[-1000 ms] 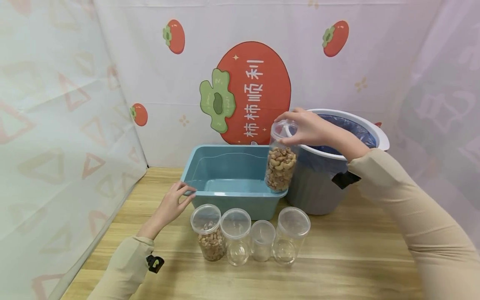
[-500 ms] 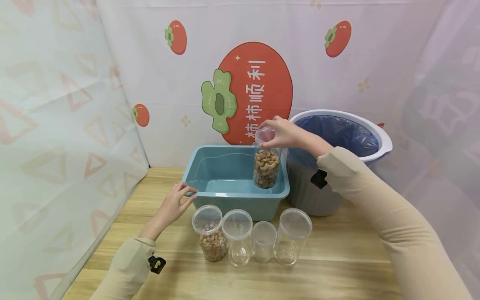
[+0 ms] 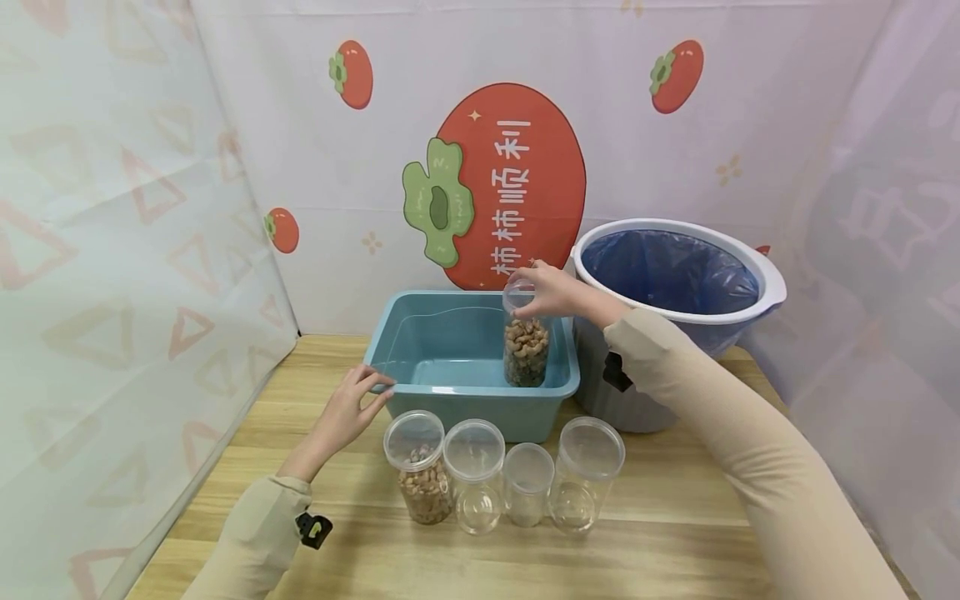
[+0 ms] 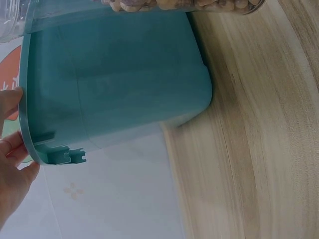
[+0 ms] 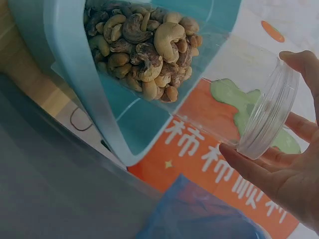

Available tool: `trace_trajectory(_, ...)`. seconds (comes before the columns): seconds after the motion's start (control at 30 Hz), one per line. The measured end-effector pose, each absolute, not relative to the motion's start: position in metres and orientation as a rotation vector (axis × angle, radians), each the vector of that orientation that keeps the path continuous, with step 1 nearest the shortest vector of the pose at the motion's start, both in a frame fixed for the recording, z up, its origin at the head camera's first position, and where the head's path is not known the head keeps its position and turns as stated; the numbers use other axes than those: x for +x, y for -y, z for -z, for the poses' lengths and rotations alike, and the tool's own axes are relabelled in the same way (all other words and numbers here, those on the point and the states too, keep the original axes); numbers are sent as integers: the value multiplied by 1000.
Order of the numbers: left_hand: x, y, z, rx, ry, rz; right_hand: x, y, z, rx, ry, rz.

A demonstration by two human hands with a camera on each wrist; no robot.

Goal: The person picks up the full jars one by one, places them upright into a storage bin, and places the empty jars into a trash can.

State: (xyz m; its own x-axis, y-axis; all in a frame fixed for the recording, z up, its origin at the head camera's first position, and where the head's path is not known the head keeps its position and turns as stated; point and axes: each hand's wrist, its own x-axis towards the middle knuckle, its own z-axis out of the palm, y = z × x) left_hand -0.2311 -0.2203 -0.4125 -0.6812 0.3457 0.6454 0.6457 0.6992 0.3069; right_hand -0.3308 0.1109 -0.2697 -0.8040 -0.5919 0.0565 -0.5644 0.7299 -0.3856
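My right hand holds a clear jar of cashews by its lid, upright, inside the right end of a teal plastic tub. In the right wrist view, fingers and thumb grip the transparent lid, with cashews filling the jar's lower part. At the tub's front left corner, my left hand grips the rim between fingers and thumb. In front of the tub stand a lidded jar of nuts and three clear lidded jars with no visible contents, the small one among them.
A grey bin with a white rim and blue liner stands right beside the tub. Everything is on a wooden table. A printed curtain hangs behind and along both sides.
My right hand has carried the cashew jar leftward from beside the bin and lowered it into the tub's right end. My left hand has stayed on the rim.
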Motion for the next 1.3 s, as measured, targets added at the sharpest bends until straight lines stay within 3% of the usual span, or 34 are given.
trace_trajectory(0.57, -231, 220, 412, -765, 2340, 715, -348, -112, 310, -1012, -2770, 606)
trace_trajectory(0.93, -231, 220, 412, -758, 2342, 711, -336, -107, 313, -1060, -2793, 452)
trace_trajectory(1.3, -230, 220, 412, -755, 2344, 716, -332, -106, 323, -939, -2763, 426)
